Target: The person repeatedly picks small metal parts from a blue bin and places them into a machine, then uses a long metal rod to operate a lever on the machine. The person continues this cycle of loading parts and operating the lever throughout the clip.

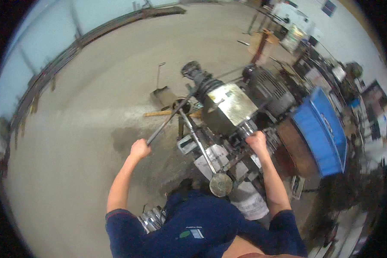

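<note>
Head view: the left grip (140,149) is clenched around the lower end of a long metal bar (170,119), which slants up and to the right toward the machine (235,103); the bar's far end reaches the machine's dark ribbed section, though blur hides whether they join; the right grip (257,141) is at a shiny metal cylinder (247,127) on the machine's near side, and I cannot tell whether it is closed around it or only resting there; between the two arms, a bright rod (198,142) runs down to a round disc (221,185) near the person's body; white sheets (213,157) lie beside that rod; a finned motor (271,91) sits right of the machine, with a blue bin (321,133) farther right.
</note>
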Tool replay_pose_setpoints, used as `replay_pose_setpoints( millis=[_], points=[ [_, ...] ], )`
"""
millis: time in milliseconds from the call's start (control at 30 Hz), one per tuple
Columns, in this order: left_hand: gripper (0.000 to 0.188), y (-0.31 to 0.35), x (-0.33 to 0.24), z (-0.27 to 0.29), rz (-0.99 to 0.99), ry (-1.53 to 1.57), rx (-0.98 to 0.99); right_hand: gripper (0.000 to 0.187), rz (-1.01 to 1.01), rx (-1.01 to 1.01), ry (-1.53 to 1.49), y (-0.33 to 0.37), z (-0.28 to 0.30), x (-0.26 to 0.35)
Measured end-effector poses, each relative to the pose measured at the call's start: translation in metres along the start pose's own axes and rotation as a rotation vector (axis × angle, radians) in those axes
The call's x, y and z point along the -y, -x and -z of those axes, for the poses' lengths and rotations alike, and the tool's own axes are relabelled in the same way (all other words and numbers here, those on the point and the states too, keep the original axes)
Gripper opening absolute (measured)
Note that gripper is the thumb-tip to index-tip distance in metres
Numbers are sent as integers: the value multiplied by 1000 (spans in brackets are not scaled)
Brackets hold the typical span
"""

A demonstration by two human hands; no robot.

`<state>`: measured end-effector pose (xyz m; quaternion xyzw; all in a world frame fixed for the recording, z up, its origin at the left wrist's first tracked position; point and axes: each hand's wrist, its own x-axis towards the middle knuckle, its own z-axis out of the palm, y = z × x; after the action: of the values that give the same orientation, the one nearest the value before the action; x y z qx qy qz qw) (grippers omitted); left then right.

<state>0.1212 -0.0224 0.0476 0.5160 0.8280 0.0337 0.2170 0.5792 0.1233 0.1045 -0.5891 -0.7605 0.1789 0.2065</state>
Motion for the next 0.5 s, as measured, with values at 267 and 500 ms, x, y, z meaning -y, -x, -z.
replay_pose_setpoints(
  millis=[267, 500],
  points=[
    [17, -41, 41, 18, -177, -153, -187, 22, -114, -240, -119, 5, -20, -17],
    [15, -175, 117, 87, -481, -524, -427, 14, -143, -266, 28, -2, -19, -2]
  ],
)
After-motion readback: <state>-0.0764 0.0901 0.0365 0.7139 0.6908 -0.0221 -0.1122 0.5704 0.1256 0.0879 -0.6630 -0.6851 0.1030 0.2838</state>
